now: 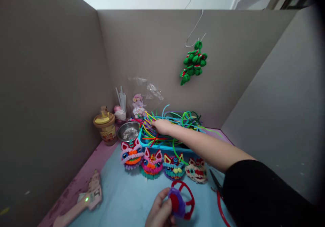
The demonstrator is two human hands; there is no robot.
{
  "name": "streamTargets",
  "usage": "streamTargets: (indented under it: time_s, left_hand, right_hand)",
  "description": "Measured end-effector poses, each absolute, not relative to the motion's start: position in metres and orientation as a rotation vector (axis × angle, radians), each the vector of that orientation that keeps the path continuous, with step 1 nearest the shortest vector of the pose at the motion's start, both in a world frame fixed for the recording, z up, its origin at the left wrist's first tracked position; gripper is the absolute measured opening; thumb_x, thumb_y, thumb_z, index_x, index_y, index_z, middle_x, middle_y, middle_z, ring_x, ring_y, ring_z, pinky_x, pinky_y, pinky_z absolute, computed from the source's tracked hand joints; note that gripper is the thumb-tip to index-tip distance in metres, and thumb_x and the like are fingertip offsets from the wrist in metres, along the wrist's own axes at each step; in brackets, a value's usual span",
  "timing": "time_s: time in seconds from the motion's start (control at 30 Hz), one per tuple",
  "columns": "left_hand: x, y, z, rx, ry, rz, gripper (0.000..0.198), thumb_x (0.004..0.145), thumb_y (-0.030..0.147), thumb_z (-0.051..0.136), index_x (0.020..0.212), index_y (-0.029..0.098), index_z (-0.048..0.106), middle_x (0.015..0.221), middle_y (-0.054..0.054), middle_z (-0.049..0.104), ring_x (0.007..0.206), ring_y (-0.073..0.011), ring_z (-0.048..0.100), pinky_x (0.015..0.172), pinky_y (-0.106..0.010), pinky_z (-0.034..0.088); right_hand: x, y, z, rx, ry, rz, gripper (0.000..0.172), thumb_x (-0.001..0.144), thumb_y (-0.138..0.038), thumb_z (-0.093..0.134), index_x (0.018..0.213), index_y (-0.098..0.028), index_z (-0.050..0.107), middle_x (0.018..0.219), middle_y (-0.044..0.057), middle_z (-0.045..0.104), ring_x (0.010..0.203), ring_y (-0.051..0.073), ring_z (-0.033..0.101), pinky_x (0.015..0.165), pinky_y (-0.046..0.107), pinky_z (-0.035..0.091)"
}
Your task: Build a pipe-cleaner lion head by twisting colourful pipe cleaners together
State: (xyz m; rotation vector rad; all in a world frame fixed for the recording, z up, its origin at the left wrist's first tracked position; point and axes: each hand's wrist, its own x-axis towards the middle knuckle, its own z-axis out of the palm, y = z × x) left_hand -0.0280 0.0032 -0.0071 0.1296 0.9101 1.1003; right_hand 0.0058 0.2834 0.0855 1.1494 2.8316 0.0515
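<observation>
My left hand [161,210], low in the middle, pinches a pipe-cleaner piece [180,202] with a red and purple disc and a red spoked ring on its right. My right hand [162,127] is over the left part of a blue tray [167,149] heaped with pipe cleaners [186,118] of many colours. Its fingers look drawn together among the stems; whatever is between them is hidden. Between my hands, several fuzzy lion-head figures stand in a row, from a pink one [132,155] at the left to a cream one [196,171] at the right.
A glue gun [88,193] with a green light lies at left. Behind are a lidded cup [106,129], a metal bowl [127,132] and glue sticks [122,100]. Scissors [217,183] with red handles lie at right, partly behind my sleeve. Grey panels [152,51] enclose the table; a green ornament [194,63] hangs there.
</observation>
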Motion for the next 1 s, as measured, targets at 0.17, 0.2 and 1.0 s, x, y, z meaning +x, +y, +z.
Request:
streamTargets:
  time_s: [0.17, 0.2, 1.0]
  left_hand:
    - [-0.025, 0.004, 0.003, 0.123, 0.917, 1.156, 0.072, 0.050, 0.043, 0.080, 0.109, 0.017, 0.049, 0.053, 0.004, 0.048, 0.046, -0.0071, 0.039, 0.044, -0.018, 0.022]
    - [-0.025, 0.003, 0.004, 0.123, 0.920, 1.165, 0.070, 0.051, 0.042, 0.080, 0.109, 0.017, 0.049, 0.054, 0.004, 0.049, 0.046, -0.0068, 0.039, 0.043, -0.018, 0.022]
    - [-0.019, -0.001, 0.014, 0.160, 0.924, 1.263, 0.056, 0.057, 0.032, 0.076, 0.105, 0.014, 0.054, 0.062, 0.001, 0.055, 0.046, -0.0050, 0.040, 0.041, -0.016, 0.023]
  right_hand:
    - [0.006, 0.289, 0.087, 1.184, 2.758, -0.001, 0.024, 0.071, -0.017, 0.057, 0.094, -0.019, 0.063, 0.095, 0.009, 0.067, 0.085, 0.023, 0.063, 0.064, 0.025, 0.043]
    - [0.007, 0.290, 0.088, 1.198, 2.755, -0.032, 0.023, 0.068, -0.016, 0.059, 0.091, -0.018, 0.064, 0.093, 0.010, 0.068, 0.083, 0.023, 0.063, 0.063, 0.025, 0.043]
    - [0.035, 0.292, 0.230, 1.198, 3.516, -1.594, 0.025, 0.070, -0.034, 0.064, 0.084, -0.014, 0.068, 0.079, 0.003, 0.067, 0.070, 0.010, 0.058, 0.062, 0.020, 0.045]
